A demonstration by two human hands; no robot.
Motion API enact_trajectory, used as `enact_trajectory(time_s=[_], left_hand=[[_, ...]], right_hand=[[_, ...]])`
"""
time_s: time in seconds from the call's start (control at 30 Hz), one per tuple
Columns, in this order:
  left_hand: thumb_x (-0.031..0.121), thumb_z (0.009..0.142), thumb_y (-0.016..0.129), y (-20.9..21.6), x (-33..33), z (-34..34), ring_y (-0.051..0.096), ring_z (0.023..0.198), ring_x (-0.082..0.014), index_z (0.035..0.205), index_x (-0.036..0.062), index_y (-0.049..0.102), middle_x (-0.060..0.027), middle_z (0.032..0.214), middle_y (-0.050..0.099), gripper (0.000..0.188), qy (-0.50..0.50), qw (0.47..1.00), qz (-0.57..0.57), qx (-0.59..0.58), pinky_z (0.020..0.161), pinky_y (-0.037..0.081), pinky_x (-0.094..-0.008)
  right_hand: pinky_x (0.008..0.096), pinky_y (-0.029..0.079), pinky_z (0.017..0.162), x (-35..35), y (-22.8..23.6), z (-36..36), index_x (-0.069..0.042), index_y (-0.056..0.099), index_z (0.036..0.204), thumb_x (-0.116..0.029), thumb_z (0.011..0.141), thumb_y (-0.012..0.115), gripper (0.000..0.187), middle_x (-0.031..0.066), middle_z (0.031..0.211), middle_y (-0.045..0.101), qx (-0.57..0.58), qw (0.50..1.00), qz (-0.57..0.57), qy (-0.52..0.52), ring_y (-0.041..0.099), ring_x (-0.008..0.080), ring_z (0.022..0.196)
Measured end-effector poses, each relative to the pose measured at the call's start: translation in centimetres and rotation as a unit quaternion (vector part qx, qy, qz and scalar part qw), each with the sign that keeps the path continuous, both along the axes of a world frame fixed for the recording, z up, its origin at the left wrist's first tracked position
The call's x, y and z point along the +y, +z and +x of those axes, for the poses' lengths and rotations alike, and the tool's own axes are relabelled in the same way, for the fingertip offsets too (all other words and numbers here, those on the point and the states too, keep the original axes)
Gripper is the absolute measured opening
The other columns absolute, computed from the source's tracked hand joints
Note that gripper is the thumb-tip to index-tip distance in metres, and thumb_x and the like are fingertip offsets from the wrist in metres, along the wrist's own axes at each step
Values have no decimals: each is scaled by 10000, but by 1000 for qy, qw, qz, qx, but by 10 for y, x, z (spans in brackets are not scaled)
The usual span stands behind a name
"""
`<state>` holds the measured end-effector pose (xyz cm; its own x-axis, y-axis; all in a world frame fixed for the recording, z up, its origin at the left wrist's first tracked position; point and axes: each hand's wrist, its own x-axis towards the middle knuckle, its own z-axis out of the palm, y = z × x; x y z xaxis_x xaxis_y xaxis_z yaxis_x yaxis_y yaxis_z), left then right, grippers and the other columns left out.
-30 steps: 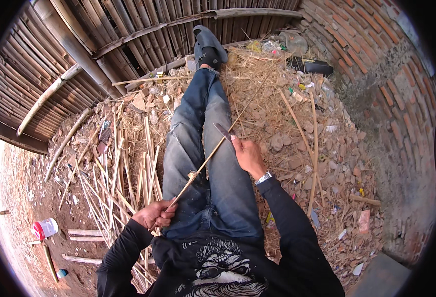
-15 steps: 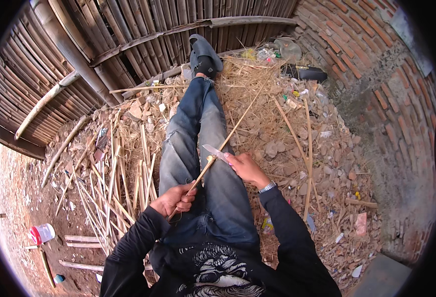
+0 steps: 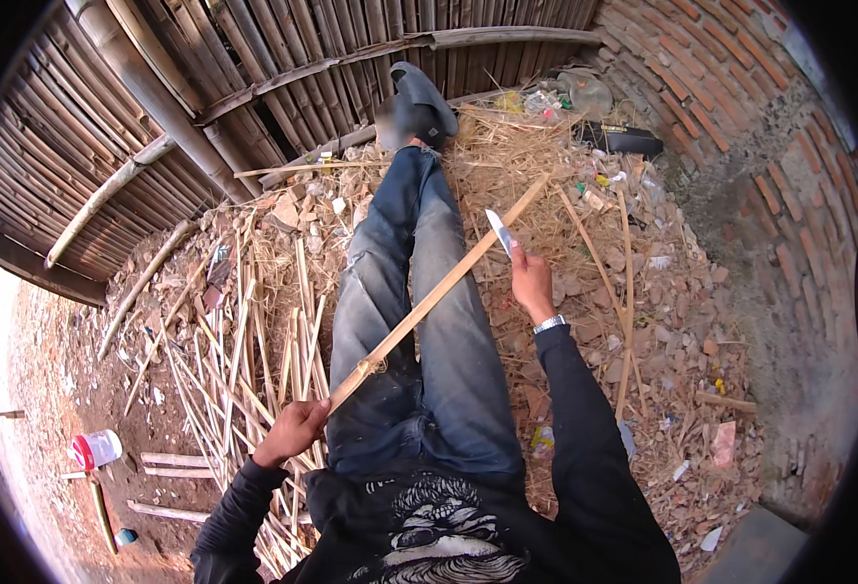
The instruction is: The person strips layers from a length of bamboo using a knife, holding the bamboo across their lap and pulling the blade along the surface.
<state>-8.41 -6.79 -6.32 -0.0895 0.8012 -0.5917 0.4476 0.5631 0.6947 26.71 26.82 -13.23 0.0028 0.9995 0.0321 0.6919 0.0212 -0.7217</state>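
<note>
The near end of the bamboo strip (image 3: 429, 302) disappears inside the closed left hand (image 3: 293, 431), and the knife (image 3: 499, 232) handle is buried in the right hand (image 3: 531, 282). Feet in the dark sandals (image 3: 417, 102) are blurred, and the small litter by the brick wall (image 3: 741, 127) is too tiny to make out.

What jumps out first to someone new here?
The long bamboo strip slanting across the jeans-clad legs, its near end gripped in the left hand. Next, the knife raised in the right hand beside the strip. Left of the legs lies a pile of split bamboo sticks.
</note>
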Motion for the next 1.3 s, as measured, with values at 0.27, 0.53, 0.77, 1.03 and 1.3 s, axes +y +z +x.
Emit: enact_trajectory(time_s=[0.27,0.53,0.77,1.03,1.3], left_hand=[[501,1085,459,-4,37,34,423,455,-94,659,63,528,20,535,462,615,52,990,-59,-119,450,329,-294],[492,1081,477,-16,102,75,339,405,-82,736,114,492,28,567,410,512,124,941,-107,-297,382,234,-268],[467,1097,442,-15,128,97,266,413,-71,752,144,446,54,569,343,473,123,897,-149,-398,386,188,-268],[321,1074,513,3,92,103,633,607,-423,769,-12,631,-216,636,599,467,9,973,226,51,585,467,-478],[315,1067,530,22,91,117,640,648,-450,795,-19,632,-241,661,615,443,45,963,243,112,584,462,-494]], right_hand=[[532,455,613,-51,11,-36,33,679,768,-477,1044,501,606,273,674,605,19,993,-18,116,621,468,656],[505,426,602,-68,35,-36,60,599,717,-550,1040,475,701,267,608,530,-7,988,-67,139,565,422,577],[423,412,545,-66,30,-15,22,620,704,-518,1050,496,653,124,558,538,75,965,-138,211,559,274,530],[265,317,504,-86,68,-11,-48,608,690,-426,990,678,488,-74,569,455,314,927,-150,138,407,37,542],[310,378,527,-106,91,-40,5,745,854,-243,913,792,259,-14,601,548,251,943,-52,210,467,59,584]])
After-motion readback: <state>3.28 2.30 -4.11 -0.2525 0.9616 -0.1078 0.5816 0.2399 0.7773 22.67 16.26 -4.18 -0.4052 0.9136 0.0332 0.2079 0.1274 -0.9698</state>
